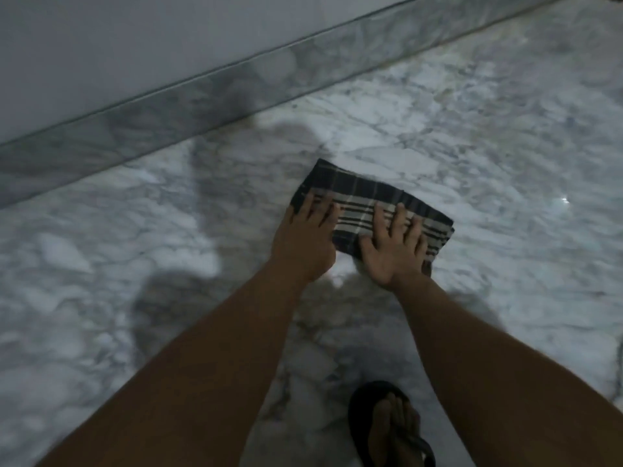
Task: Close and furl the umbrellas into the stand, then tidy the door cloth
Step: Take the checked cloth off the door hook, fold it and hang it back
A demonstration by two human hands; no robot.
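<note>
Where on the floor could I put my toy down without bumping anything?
Bare marble floor lies right of the striped cloth, and more lies left of it up to the skirting. It is crowded at the cloth, where the left hand and right hand press, and near the sandalled foot.

The single head-worn view looks steeply down, from close above, at the marble floor (472,146) by the wall (101,45).

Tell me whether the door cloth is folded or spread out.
Folded. The checked cloth lies on the marble floor as a compact rectangle with layered edges, and the left hand and right hand press flat on it.
</note>
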